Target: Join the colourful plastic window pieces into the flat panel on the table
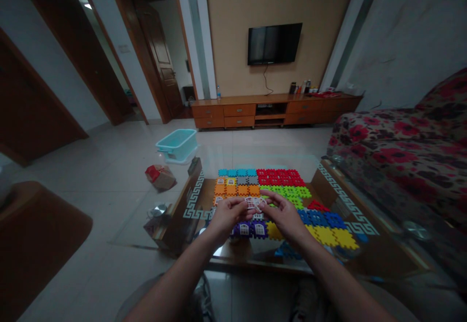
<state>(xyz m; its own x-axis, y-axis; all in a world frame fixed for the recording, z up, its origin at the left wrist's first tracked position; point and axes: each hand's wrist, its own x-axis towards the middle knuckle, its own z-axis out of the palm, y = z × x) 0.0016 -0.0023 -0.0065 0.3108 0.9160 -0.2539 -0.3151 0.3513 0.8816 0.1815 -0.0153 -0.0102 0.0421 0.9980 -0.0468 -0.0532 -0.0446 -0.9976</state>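
Both my hands meet over a glass-topped coffee table (pixel 339 193). My left hand (pixel 228 215) and my right hand (pixel 284 213) pinch small white plastic building tiles (pixel 254 202) between their fingertips, held together just above the table. Below them lie flat patches of interlocking tiles: teal (pixel 237 172), red (pixel 280 177), orange (pixel 233 190), green (pixel 288 191), blue (pixel 321 219), yellow (pixel 328 237) and purple with white window pieces (pixel 251 229).
A floral sofa (pixel 408 142) runs along the right. On the floor to the left sit a turquoise plastic basket (pixel 177 143) and a red-and-brown box (pixel 159 176). A wooden TV cabinet (pixel 273 109) with a wall TV (pixel 274 44) stands at the far wall.
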